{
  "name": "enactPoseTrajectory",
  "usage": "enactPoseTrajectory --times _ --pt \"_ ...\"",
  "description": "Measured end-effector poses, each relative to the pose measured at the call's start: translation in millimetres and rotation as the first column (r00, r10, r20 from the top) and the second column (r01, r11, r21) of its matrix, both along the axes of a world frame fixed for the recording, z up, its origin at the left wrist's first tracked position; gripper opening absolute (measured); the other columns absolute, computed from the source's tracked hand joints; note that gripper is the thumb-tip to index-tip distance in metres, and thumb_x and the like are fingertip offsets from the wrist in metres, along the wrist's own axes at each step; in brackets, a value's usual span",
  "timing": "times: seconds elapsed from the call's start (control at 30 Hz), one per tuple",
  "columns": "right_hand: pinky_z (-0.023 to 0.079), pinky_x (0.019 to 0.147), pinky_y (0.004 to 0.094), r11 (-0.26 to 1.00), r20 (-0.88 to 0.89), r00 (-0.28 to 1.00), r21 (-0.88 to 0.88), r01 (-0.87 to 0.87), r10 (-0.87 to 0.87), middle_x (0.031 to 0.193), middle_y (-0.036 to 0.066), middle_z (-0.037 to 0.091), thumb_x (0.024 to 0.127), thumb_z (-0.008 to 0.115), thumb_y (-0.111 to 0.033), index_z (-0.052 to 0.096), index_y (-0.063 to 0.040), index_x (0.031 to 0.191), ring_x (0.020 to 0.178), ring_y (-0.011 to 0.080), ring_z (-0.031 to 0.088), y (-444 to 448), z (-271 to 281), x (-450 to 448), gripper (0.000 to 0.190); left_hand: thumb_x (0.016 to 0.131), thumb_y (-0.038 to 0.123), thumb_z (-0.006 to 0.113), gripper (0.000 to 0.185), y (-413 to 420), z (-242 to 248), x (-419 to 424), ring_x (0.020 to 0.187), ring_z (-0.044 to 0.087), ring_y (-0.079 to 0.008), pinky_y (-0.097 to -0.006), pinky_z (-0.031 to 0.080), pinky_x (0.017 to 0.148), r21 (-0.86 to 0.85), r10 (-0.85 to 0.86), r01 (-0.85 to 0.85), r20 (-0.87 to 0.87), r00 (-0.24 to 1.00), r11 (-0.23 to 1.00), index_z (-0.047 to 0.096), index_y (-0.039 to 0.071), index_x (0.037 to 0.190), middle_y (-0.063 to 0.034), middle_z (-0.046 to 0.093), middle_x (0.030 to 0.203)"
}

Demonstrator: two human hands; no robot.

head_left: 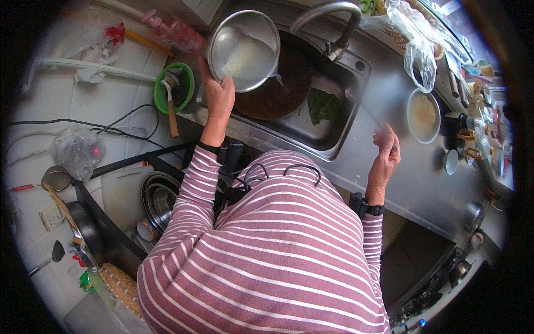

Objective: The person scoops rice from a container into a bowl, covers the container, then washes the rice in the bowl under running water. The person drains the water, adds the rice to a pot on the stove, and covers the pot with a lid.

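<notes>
My left hand (218, 94) grips the rim of a round stainless steel bowl (217, 37), thumb over its near edge. The bowl is tilted above the sink (288, 135) and holds white rice grains (242, 54) in cloudy water. A small whitish trickle or film shows at its right rim. To the right of the sink, my right hand (384, 150) holds a long-handled metal spoon (371, 112), blurred, its bowl end near the sink's edge. Beneath the steel bowl, a large round brown pan or lid (271, 100) fills the sink's left side. Beside it lies a dark green leafy piece (323, 106).
A curved faucet (340, 41) rises behind the sink. A white-rimmed bowl of pale food (424, 117) and a small white bowl (450, 162) stand on the steel counter. Left are a green basket with brushes (183, 69), a pink pump bottle (177, 33) and loose cables (104, 125).
</notes>
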State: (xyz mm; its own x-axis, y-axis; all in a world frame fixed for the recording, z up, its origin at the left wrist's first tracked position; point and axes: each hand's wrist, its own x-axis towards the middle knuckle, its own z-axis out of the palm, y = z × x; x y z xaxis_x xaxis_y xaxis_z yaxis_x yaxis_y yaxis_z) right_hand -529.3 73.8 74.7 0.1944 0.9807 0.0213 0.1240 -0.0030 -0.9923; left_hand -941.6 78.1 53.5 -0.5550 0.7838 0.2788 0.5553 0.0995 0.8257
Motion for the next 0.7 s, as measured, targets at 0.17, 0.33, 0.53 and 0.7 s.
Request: enactPoseTrajectory --times 0.17,0.33,0.53,0.7 --pt "0.052 0.079 0.0276 0.999 -0.014 1.0 -0.03 0.015 -0.016 0.098 0.008 0.069 0.105 0.045 -0.028 0.063 -0.004 0.121 0.088 0.0124 0.063 -0.5 -6.2 3.0 0.035 0.081 0.001 0.047 0.078 1.5 3.3 -0.8 0.138 0.033 -0.0428 -0.043 0.025 0.116 -0.017 0.021 -0.021 0.029 0.999 1.0 0.012 -0.004 0.151 -0.0319 0.028 0.148" --pt "0.052 0.08 0.0275 0.997 -0.073 0.997 -0.067 0.029 -0.034 0.099 0.008 0.069 0.104 0.046 -0.032 0.063 -0.003 0.121 0.088 0.0125 0.063 -1.2 -16.0 8.6 0.037 0.081 0.001 0.047 0.078 0.6 9.1 3.3 0.137 0.034 -0.0432 -0.0434 0.026 0.116 -0.002 0.022 -0.022 -0.021 1.0 1.0 0.012 -0.004 0.15 -0.0325 0.029 0.147" --pt "0.051 0.079 0.0267 0.987 -0.22 0.972 -0.151 0.055 -0.088 0.098 0.009 0.069 0.103 0.048 -0.033 0.061 -0.002 0.123 0.086 0.0123 0.063 -0.7 -30.3 17.2 0.039 0.081 0.001 0.047 0.078 1.3 15.3 5.8 0.139 0.031 -0.0432 -0.044 0.024 0.117 0.044 -0.001 0.002 -0.031 1.0 0.999 0.012 -0.004 0.151 -0.0322 0.027 0.149" --pt "0.051 0.078 0.0255 0.975 -0.329 0.936 -0.217 0.054 -0.125 0.099 0.009 0.069 0.102 0.05 -0.031 0.059 -0.002 0.125 0.085 0.0119 0.063 -2.2 -44.8 27.6 0.038 0.076 -0.007 0.04 0.077 1.8 17.8 9.5 0.138 0.036 -0.0329 -0.0364 0.024 0.115 0.09 0.017 -0.012 -0.046 0.999 0.996 0.018 -0.004 0.149 -0.0247 0.034 0.148"
